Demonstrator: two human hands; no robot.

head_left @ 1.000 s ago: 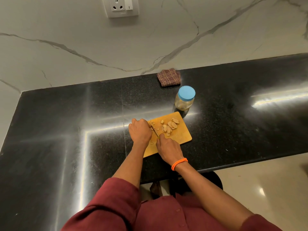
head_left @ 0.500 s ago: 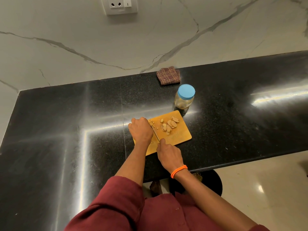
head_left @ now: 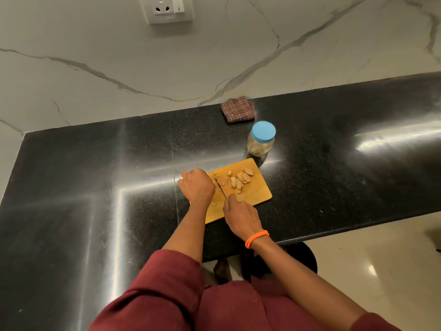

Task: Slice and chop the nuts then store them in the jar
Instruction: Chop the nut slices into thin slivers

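1. Steel blade down on the board: the right hand [head_left: 241, 215] has its fingers curled round the handle of the knife [head_left: 221, 189], edge angled toward the far left corner.
2. Left hand [head_left: 197, 185] sits knuckles-up at the blade's tip, fingers tucked under, apparently steadying a nut; what they pinch is hidden, so I cannot tell.
3. Chopping looks to be the step in hand. Small cut bits [head_left: 214, 175] lie just beside the left hand, and one stray crumb sits nearer the wrist.
4. Nuts [head_left: 241, 179] still in long slices wait in a loose heap toward the far right of the wooden cutting board [head_left: 259, 194].
5. Next call, I'd say: feed that heap under the blade, keeping fingertips back.
6. Jar [head_left: 260, 144] stands just beyond the board's far corner on the dark surface [head_left: 119, 168], blue lid on; some pale contents show low inside. It must be opened before storing.
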